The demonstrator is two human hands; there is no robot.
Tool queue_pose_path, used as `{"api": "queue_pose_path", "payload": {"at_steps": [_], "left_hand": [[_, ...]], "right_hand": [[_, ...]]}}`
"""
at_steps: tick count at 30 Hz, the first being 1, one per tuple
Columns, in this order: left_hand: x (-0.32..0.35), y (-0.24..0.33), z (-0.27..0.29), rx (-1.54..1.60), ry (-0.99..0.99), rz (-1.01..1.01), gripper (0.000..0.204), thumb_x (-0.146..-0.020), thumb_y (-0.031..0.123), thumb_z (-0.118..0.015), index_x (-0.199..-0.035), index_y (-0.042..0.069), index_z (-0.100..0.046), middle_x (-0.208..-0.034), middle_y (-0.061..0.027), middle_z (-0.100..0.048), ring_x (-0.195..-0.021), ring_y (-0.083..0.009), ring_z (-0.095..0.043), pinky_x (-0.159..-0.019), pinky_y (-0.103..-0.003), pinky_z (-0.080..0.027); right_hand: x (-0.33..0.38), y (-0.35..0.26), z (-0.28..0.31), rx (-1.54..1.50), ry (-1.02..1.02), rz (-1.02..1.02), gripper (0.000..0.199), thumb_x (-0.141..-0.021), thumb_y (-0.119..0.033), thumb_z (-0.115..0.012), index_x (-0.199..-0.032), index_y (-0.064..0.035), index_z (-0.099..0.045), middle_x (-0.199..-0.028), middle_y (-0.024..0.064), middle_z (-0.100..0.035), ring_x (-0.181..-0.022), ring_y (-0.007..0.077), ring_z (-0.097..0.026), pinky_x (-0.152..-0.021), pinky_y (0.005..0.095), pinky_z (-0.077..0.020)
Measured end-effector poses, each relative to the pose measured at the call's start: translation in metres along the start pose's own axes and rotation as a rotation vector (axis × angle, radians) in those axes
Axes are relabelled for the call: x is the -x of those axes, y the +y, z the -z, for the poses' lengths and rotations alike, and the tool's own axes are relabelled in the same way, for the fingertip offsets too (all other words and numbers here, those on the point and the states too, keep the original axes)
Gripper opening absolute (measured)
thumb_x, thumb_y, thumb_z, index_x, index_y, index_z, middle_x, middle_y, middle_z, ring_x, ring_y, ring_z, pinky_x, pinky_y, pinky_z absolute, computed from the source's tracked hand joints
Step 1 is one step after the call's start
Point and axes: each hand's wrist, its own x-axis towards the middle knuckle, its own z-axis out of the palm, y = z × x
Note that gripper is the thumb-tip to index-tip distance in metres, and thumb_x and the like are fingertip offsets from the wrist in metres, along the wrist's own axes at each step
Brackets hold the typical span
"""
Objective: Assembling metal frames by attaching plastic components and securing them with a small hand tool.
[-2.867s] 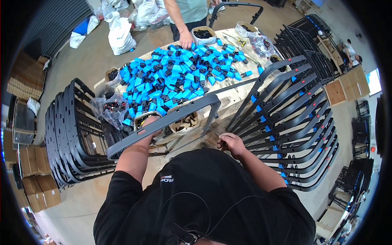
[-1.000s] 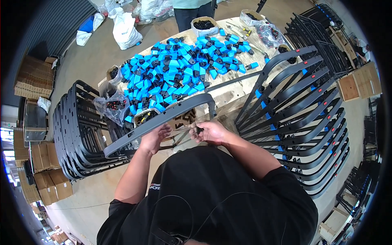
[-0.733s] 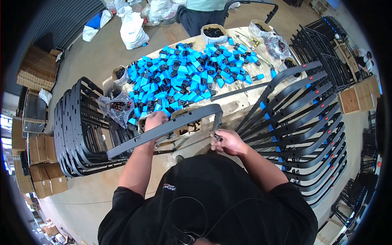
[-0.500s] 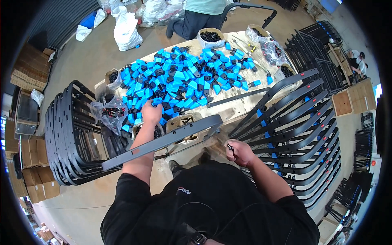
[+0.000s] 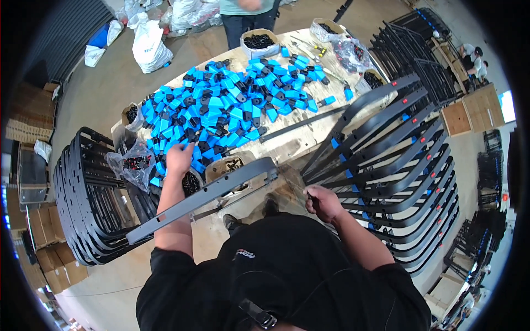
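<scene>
Hands point(image 5: 324, 204) curled, left point(image 5: 179, 160) at blue pieces point(image 5: 218, 105)

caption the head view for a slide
Left hand at the blue-and-black angular pieces heaped on a pale wooden table.

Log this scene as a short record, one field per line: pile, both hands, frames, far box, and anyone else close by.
Pile: blue-and-black parts on the table
Left hand: at the pile's near left edge; grip unclear
Right hand: curled, beside the right frames; contents unclear
Near frame: crosses in front of the left forearm
Left frames: dark, standing in a row
Far box: small black parts
Co-worker: across the table
</scene>
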Motion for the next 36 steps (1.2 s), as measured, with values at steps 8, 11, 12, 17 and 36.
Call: {"api": "queue_pose_path", "payload": {"at_steps": [8,11,12,17,36], "left_hand": [[0.145,0.004,0.014,1.273,-0.631,0.169,0.026,-0.085,0.009,-0.075,-0.106,0.005,-0.059,-0.089,-0.0112,-0.067,-0.076,-0.0227,-0.066,-0.068,-0.032,-0.054],[0.193,0.052,0.006,1.100,-0.774,0.166,0.036,-0.082,0.013,-0.079,-0.111,0.004,-0.059,-0.080,-0.0089,-0.063,-0.068,-0.0197,-0.063,-0.061,-0.030,-0.049],[0.196,0.041,-0.003,1.120,-0.863,0.155,0.034,-0.083,0.013,-0.079,-0.108,0.004,-0.058,-0.079,-0.0082,-0.063,-0.066,-0.0189,-0.062,-0.060,-0.030,-0.048],[0.222,0.042,-0.029,1.051,-0.919,0.194,0.029,-0.085,0.014,-0.080,-0.100,0.006,-0.056,-0.075,-0.0045,-0.058,-0.062,-0.0162,-0.057,-0.054,-0.029,-0.044],[0.242,0.043,-0.054,1.007,-1.004,0.164,0.041,-0.091,0.014,-0.076,-0.119,-0.009,-0.056,-0.105,-0.0144,-0.070,-0.092,-0.0242,-0.071,-0.088,-0.035,-0.058]], "right_hand": [[-0.026,-0.002,-0.008,-0.006,-0.204,0.137,0.022,-0.100,-0.023,-0.058,-0.104,-0.0013,-0.062,-0.075,0.0098,-0.062,-0.061,0.0181,-0.056,-0.051,0.0307,-0.0412],[-0.021,0.000,-0.013,-0.050,-0.214,0.140,0.020,-0.100,-0.021,-0.060,-0.103,-0.0015,-0.062,-0.077,0.0110,-0.064,-0.063,0.0178,-0.059,-0.053,0.0305,-0.0420],[-0.019,0.000,-0.020,-0.048,-0.235,0.125,0.019,-0.100,-0.020,-0.061,-0.103,-0.0017,-0.062,-0.076,0.0106,-0.064,-0.062,0.0172,-0.058,-0.052,0.0301,-0.0417],[-0.006,0.014,-0.039,-0.030,-0.163,0.086,0.013,-0.097,-0.015,-0.065,-0.100,-0.0034,-0.060,-0.066,0.0052,-0.054,-0.056,0.0138,-0.049,-0.050,0.0295,-0.0359],[-0.006,0.025,-0.051,-0.173,-0.215,0.080,0.009,-0.097,-0.012,-0.059,-0.104,-0.0065,-0.059,-0.084,0.0066,-0.062,-0.070,0.0166,-0.056,-0.058,0.0283,-0.0406]]}}
